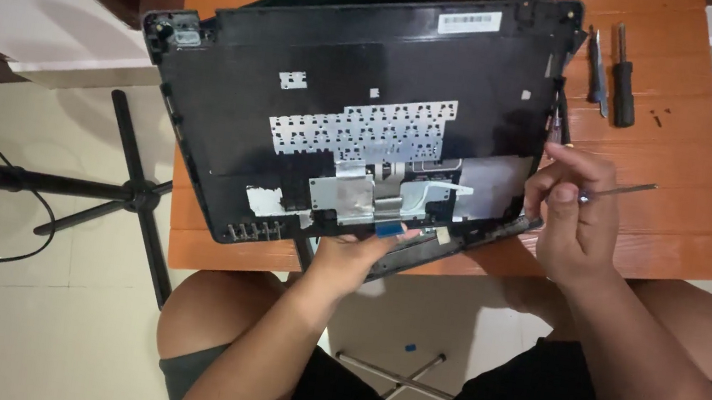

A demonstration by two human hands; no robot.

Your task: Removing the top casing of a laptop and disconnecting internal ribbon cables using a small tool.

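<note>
Knees and black shorts sit closest, under a small orange desk (684, 246). On the desk lies a big black laptop shell (350, 106), turned over, tipped up a bit at the near edge. Its inside shows a silver keyboard back (364, 129) and shiny metal plates. It looks like the taking-apart step. The left hand (355, 256) grips the shell's near edge. The right hand (570, 211) is closed around a thin metal tool (627, 189) at the shell's right edge. Next comes gentle prying, I think. Two screwdrivers (614, 71) lie well apart, near tiny screws (657, 115).
</note>
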